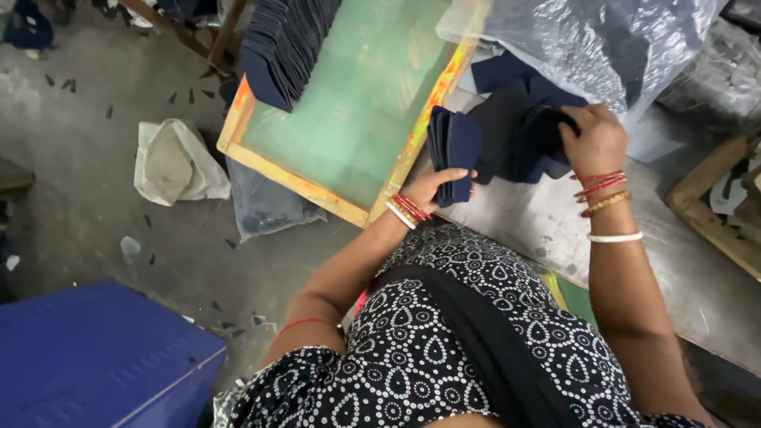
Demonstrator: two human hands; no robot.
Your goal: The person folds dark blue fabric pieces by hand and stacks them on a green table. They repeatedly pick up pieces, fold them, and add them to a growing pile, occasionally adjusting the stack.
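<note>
My left hand (pixel 441 186) grips a thick stack of dark navy fabric pieces (pixel 453 150), held upright at the edge of a wooden-framed green screen (pixel 357 111). My right hand (pixel 596 141) is closed on the top of a loose pile of dark navy fabric pieces (pixel 515 131) lying on the grey table (pixel 555 222). Both wrists carry red, gold and white bangles.
Another fanned stack of navy pieces (pixel 285 43) rests on the screen's far end. A clear plastic bag (pixel 602 40) of dark cloth lies behind the pile. A white sack (pixel 170 162) and fabric scraps lie on the concrete floor, a blue box (pixel 95 357) at lower left, a wooden frame (pixel 713 206) at right.
</note>
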